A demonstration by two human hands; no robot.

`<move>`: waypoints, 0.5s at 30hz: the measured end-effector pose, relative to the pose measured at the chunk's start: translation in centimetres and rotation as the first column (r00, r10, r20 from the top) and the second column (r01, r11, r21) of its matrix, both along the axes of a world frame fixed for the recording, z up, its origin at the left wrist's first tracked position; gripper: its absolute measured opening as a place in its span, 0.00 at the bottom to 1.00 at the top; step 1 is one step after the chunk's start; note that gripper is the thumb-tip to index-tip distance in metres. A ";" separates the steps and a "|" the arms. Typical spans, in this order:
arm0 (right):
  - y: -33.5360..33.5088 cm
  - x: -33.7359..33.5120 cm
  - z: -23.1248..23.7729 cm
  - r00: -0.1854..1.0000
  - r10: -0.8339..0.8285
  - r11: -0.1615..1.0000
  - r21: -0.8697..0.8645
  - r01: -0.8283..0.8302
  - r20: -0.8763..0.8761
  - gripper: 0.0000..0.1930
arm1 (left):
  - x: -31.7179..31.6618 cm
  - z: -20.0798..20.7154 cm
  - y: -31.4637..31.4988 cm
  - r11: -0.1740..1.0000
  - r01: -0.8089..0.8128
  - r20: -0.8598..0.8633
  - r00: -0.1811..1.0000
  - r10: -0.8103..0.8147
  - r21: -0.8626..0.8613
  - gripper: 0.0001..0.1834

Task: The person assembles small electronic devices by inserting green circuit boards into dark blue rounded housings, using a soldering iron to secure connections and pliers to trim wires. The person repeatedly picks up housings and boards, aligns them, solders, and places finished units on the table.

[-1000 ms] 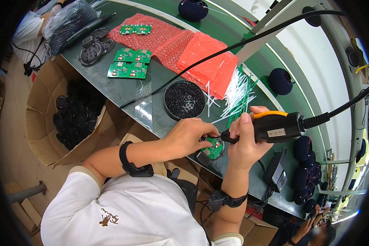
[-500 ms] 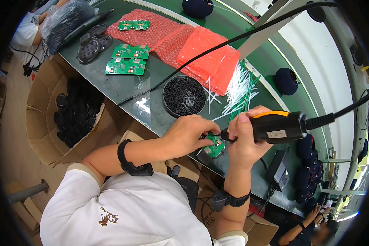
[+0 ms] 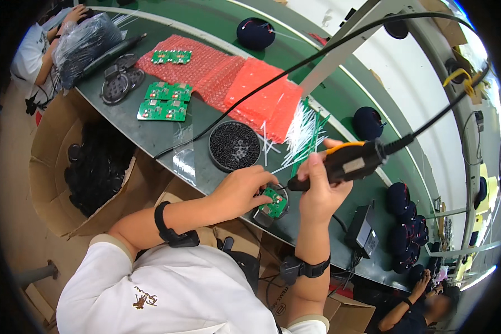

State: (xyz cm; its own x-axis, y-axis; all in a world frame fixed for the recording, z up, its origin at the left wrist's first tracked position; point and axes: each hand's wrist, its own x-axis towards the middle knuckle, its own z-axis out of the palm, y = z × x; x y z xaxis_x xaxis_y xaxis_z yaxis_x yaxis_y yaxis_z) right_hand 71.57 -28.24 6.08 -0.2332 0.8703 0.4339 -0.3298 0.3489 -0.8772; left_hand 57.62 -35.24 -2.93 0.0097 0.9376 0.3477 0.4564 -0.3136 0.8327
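Observation:
In my right hand (image 3: 322, 195) is a black and orange electric screwdriver (image 3: 353, 163), its cable rising to the upper right. My fingers are wrapped round its body, and its nose points left, close to a small green circuit board (image 3: 275, 206). The board lies in a round dark housing (image 3: 264, 218) near the table's front edge. My left hand (image 3: 245, 188) is curled over the board's left side, thumb and fingertips against it. Whether the screwdriver's bit touches a screw is too small to tell. A round dish of small black screws (image 3: 234, 146) stands just beyond my left hand.
Red bubble wrap (image 3: 200, 69) and green circuit boards (image 3: 162, 110) lie at the far left. White strips (image 3: 301, 131) are heaped beyond the screwdriver. A power box (image 3: 363, 231) and dark round units (image 3: 401, 228) stand right. A cardboard box (image 3: 47, 167) sits left. Other people are at both sides.
The whole view has shifted, so the table appears further left and slightly lower. The screwdriver now tilts a little more, with its rear end raised. My left hand stays at the board.

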 end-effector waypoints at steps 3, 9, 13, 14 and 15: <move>1.4 0.5 1.4 0.992 -0.094 0.993 0.082 0.088 0.080 0.22 | -0.1 -0.2 0.2 1.000 0.015 -0.025 1.000 -0.014 0.027 0.26; 0.6 6.7 -1.9 0.324 -0.311 0.950 0.283 0.129 0.894 0.18 | -0.3 0.4 0.0 0.998 0.064 0.030 0.997 -0.064 -0.009 0.28; -2.1 8.6 -4.8 0.405 -0.075 0.994 0.035 0.106 0.911 0.11 | 0.4 -0.1 -0.2 0.997 0.073 0.098 0.993 -0.072 -0.011 0.26; -2.3 8.6 -4.7 0.405 -0.075 0.993 0.031 0.115 0.911 0.10 | 0.2 0.6 -0.1 0.998 0.058 0.053 0.997 -0.058 0.003 0.26; -2.4 8.5 -4.9 0.415 -0.063 0.993 0.017 0.114 0.907 0.10 | 0.1 1.0 -0.5 0.999 0.041 0.009 0.999 -0.041 0.003 0.27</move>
State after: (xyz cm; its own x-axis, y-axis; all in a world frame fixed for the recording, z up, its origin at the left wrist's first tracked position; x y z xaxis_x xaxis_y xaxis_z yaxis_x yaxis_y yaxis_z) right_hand 80.09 -30.65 1.19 -0.3894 0.9210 -0.0145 0.6943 0.2831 -0.6616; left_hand 57.76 -35.75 -1.90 0.0452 0.9354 0.3508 0.4352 -0.3345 0.8359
